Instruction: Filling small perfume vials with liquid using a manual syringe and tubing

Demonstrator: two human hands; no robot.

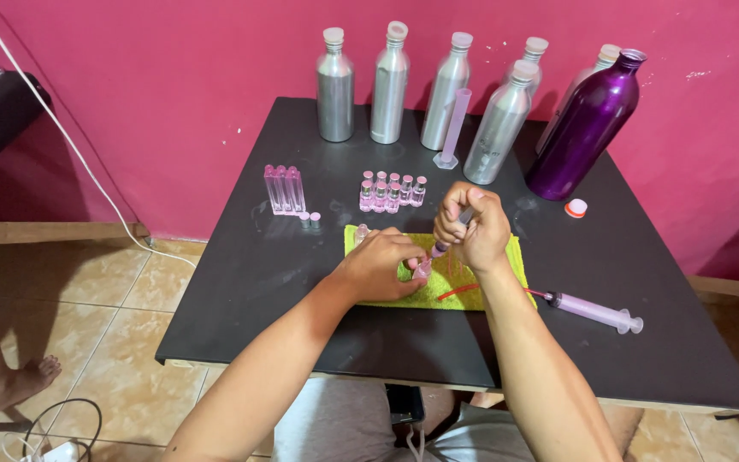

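Black table [241,282] against a magenta wall; both hands work over a yellow-green cloth [455,287].

Left hand [378,265], palm down, pinches a small pink vial [422,270] on the cloth. Right hand [472,227], fisted, grips a syringe [440,249] tip-down into the vial. Count: one second syringe [596,310] at right; about ten vials [391,192] clustered; six silver bottles [335,85]; one purple bottle [583,128]; one measuring cylinder [453,128].

bare black table [241,282] is lying open left of the yellow cloth [464,287]. silver bottles [391,85], a purple bottle [583,128] and small vials [391,192] are crowding the back; a syringe [596,310] is blocking the right.
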